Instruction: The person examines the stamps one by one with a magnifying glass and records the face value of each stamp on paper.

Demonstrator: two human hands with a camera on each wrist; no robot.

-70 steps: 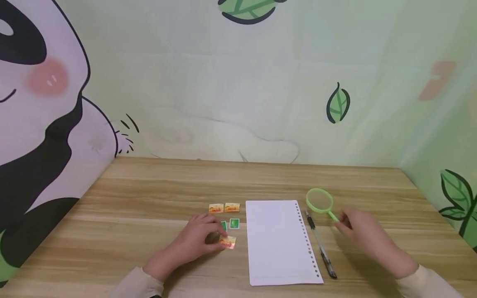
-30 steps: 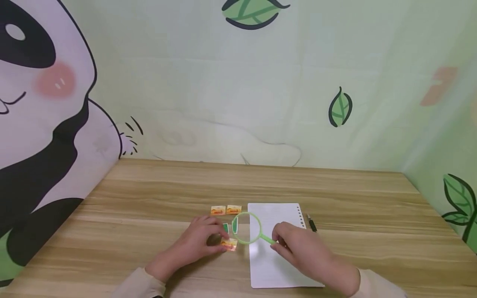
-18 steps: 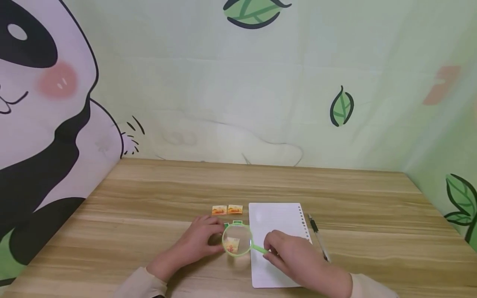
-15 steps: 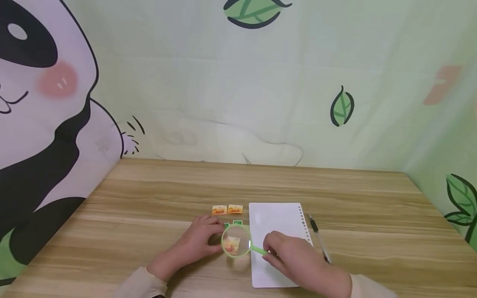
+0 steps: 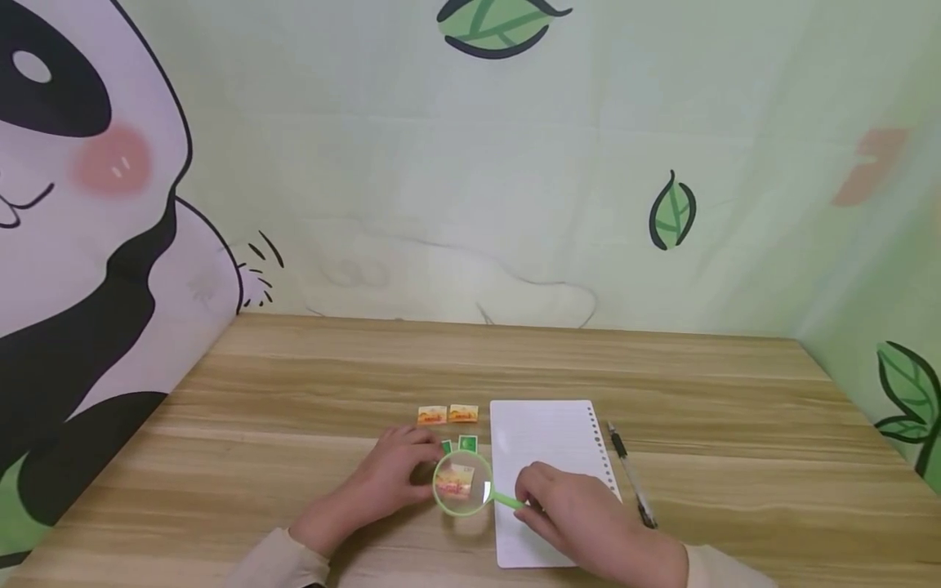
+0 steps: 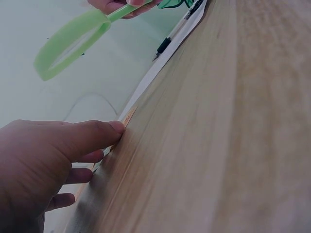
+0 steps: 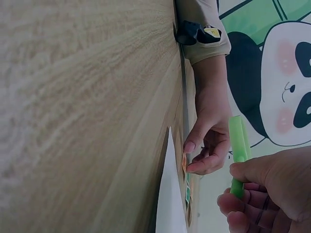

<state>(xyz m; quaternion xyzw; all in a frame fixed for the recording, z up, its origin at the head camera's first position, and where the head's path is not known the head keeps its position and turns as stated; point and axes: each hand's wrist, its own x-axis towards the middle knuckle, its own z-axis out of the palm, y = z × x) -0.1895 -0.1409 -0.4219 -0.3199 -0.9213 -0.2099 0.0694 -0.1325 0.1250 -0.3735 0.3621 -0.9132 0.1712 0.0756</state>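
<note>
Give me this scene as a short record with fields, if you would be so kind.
Right grip: holds the green magnifying glass by its handle, raised off the table
Seen through lens: one orange stamp
Left grip: thumb at that stamp's edge
Middle row: two green stamps, the left one partly covered
Back row: two orange stamps, side by side
Paper: lined sheet, holes along its right edge
Pen: lies right of the sheet

The wood-grain table [image 5: 331,359] carries a lined sheet [image 5: 544,441], a pen [image 5: 630,475], green cards [image 5: 467,443] and small orange cards [image 5: 464,413].
</note>
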